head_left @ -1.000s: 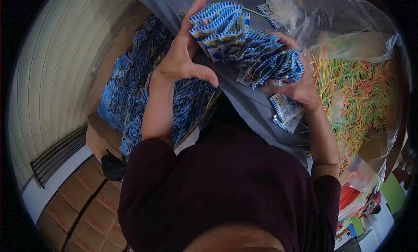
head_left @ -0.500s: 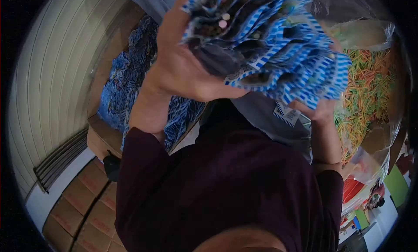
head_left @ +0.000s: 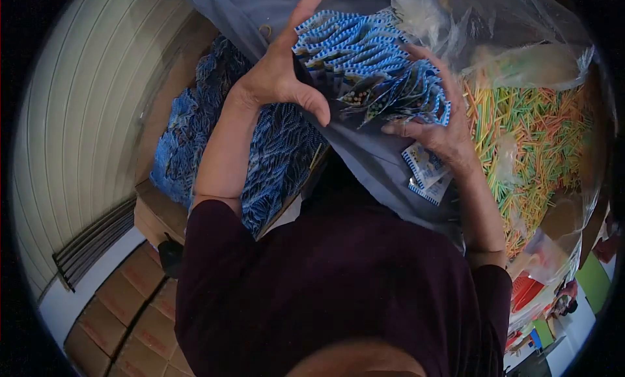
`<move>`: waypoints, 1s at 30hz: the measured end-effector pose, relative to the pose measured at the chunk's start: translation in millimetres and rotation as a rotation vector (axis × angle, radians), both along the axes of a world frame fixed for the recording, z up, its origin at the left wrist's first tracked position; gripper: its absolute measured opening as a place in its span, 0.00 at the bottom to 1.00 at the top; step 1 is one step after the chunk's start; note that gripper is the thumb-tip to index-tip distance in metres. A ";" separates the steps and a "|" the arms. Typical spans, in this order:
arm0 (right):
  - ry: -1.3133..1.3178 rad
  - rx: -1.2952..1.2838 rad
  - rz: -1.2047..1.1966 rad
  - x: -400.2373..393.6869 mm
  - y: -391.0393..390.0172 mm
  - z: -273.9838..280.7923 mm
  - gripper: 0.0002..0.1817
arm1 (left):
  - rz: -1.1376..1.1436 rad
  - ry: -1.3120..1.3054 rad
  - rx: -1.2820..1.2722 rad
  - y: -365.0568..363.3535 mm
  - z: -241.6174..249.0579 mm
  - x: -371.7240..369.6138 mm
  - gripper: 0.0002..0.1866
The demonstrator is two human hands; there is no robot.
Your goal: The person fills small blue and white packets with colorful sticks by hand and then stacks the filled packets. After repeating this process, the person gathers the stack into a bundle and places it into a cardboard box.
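A row of packets (head_left: 364, 45) with blue-and-white striped edges stands packed together on the grey cloth (head_left: 371, 152). Dark contents with small round ends show inside some of them. My right hand (head_left: 443, 110) is wrapped round the right end of the row, thumb on the near side and fingers on the far side. At the left end, my left hand (head_left: 277, 77) is open, its thumb and forefinger spread wide beside the packets. One loose packet (head_left: 426, 172) lies flat on the cloth near my right wrist.
Left of me, a cardboard box (head_left: 159, 204) holds many striped packets (head_left: 273, 162). On the right, a plastic-lined container holds thin coloured sticks (head_left: 540, 149). Stacked cartons (head_left: 124, 292) stand lower left, beside a ribbed wall (head_left: 78, 129).
The packet bundle has gone from close in front of the camera down onto the grey cloth. My left hand has let go and spread its fingers; my right hand still holds the right end.
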State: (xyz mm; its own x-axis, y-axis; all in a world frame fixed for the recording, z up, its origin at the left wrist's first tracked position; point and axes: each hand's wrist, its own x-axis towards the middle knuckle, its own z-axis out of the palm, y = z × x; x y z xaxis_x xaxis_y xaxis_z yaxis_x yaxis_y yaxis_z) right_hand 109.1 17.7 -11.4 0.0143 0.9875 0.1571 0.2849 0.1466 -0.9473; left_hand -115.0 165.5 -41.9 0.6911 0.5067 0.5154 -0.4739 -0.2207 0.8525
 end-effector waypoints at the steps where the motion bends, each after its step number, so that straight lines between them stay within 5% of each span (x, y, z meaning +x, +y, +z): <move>1: -0.013 -0.016 -0.034 0.0 -2.0 -1.7 0.50 | -0.036 0.185 -0.154 -4.0 -1.0 -7.6 0.81; 4: 0.097 -0.190 -0.023 -0.9 -4.7 3.5 0.41 | 0.157 0.003 0.030 -23.1 1.5 -0.1 0.82; 7: -0.107 -0.085 -0.027 -2.3 -2.5 14.2 0.34 | 0.152 0.029 0.042 -41.6 3.7 6.5 0.78; 11: 0.001 -0.242 -0.039 -6.0 -11.5 18.2 0.32 | 0.201 0.083 0.093 -61.2 8.8 4.9 0.71; 13: 0.091 0.021 -0.066 -18.1 -23.8 26.9 0.28 | 0.214 0.102 0.101 -64.8 8.6 3.3 0.70; 14: -0.163 0.224 0.048 -4.8 -24.3 19.6 0.27 | 0.217 0.108 0.101 -68.0 11.0 -5.7 0.69; 16: 0.019 0.324 0.108 -8.2 -18.0 10.8 0.30 | 0.214 0.125 0.100 -35.2 1.8 -2.8 0.69; 18: -0.143 0.197 0.055 -7.4 -19.5 10.6 0.31 | 0.215 0.137 0.113 -32.2 -8.1 8.9 0.68; 20: -0.119 -0.194 0.010 -15.2 -9.5 15.1 0.35 | 0.242 0.123 0.148 -20.3 -13.4 6.6 0.67; 22: -0.287 -0.147 0.015 -10.8 -16.3 5.5 0.43 | 0.246 0.119 0.166 -25.5 -11.4 1.7 0.67; 27: 0.029 -0.039 -0.068 -14.6 -10.4 -9.7 0.65 | 0.277 0.145 0.197 -39.9 -5.4 -13.3 0.65; 30: 0.008 -0.054 0.047 -7.7 -6.2 -4.5 0.72 | 0.290 0.158 0.210 -49.3 -2.8 -14.5 0.64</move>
